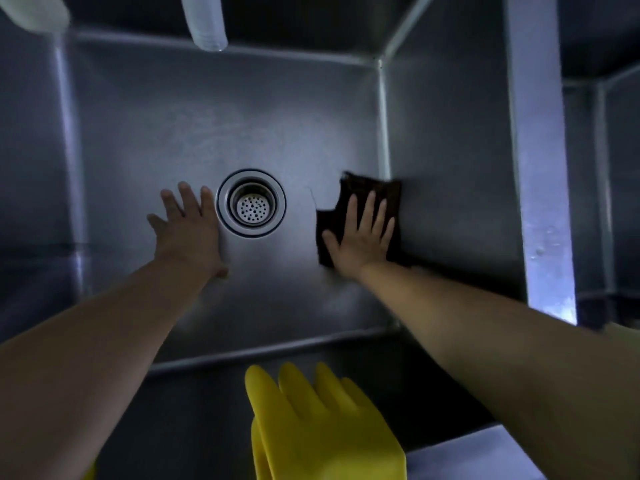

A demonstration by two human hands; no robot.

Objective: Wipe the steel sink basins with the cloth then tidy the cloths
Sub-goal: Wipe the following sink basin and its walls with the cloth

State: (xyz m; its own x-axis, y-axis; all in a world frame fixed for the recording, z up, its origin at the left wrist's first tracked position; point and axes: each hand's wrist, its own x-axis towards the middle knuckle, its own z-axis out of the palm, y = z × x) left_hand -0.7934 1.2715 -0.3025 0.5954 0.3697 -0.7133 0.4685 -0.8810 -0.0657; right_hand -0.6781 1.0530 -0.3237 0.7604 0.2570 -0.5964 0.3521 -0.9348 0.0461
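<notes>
Sink basin (145, 140): dark cloth (349, 199) under flat right hand (363, 233); left hand (188, 226) fingers spread, empty, beside drain (251, 203).

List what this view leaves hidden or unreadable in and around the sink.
Head view only:
- Cloth: partly covered by the right hand.
- Yellow glove: cuff cut off by the bottom edge.
- Hose: its source cut off by the top edge.
- Second basin: mostly cut off by the right edge.
</notes>
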